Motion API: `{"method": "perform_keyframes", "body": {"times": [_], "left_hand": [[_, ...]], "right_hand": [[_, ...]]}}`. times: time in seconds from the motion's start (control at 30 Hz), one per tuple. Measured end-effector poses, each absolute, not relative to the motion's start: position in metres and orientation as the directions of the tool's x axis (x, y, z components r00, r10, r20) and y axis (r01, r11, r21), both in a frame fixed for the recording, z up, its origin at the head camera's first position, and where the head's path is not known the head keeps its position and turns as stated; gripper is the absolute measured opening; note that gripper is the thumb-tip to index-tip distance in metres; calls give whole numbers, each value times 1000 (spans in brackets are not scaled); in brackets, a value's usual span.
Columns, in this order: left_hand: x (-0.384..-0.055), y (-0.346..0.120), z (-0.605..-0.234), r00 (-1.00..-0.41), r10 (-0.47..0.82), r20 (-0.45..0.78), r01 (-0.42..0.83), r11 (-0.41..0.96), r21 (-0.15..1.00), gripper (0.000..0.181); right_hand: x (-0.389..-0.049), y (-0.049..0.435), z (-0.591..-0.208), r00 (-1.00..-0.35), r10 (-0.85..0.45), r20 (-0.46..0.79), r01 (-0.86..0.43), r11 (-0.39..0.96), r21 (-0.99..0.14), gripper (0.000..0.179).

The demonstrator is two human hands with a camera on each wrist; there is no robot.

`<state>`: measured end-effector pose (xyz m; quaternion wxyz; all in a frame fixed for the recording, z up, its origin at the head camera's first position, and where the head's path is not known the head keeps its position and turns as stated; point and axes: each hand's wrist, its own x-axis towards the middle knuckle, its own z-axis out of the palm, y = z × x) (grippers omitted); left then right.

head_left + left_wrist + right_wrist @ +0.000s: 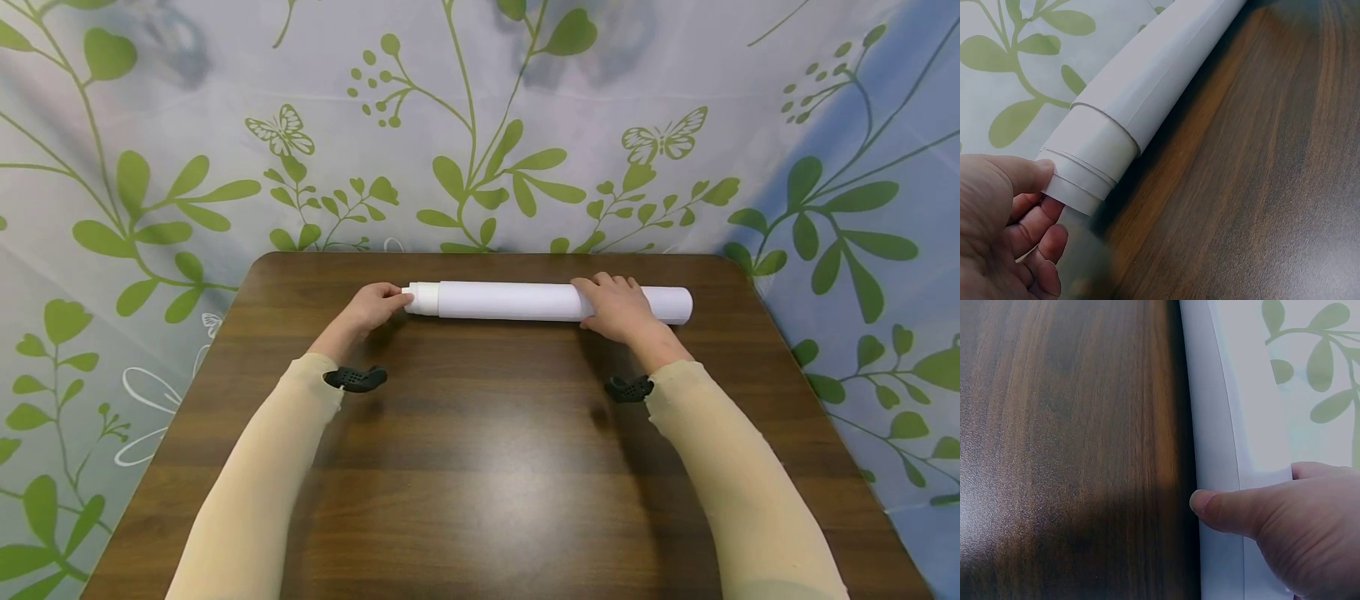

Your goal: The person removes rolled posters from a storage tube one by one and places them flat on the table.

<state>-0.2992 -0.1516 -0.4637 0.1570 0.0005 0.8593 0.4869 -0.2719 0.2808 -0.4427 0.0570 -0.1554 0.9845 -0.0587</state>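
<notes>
A long white paper roll [510, 301] lies crosswise near the table's far edge. From its left end a narrower, stepped inner roll [1094, 140] sticks out in several layers. My left hand [372, 307] pinches the tip of that inner roll, thumb on the outside and a fingertip tucked in at its end, as the left wrist view shows. Toward the roll's right part, my right hand [618, 308] grips it from above. The right thumb [1229, 509] lies across the near side, over a lengthwise paper seam; the other fingers are mostly hidden behind the roll.
The brown wooden table [480, 467] has rounded far corners. Behind it hangs a pale curtain [480, 125] with green leaves and butterflies, close to the far edge. Black wrist devices [358, 380] sit at both sleeve cuffs.
</notes>
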Motion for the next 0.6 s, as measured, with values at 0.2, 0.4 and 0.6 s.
{"method": "perform_keyframes", "body": {"times": [0.2, 0.4, 0.6], "left_hand": [[-300, -157, -462, -947, 138, -291, -178, 527, 831, 39], [-297, -162, -460, -948, 119, -295, -184, 550, 815, 41], [-296, -160, -461, -958, 116, -263, -160, 546, 823, 42]], "right_hand": [[-272, 281, -443, -944, -315, -96, -302, 944, -129, 80], [-272, 281, -443, -943, -316, -101, -303, 944, -128, 80], [-272, 281, -441, -944, -313, -105, -298, 945, -135, 80]]}}
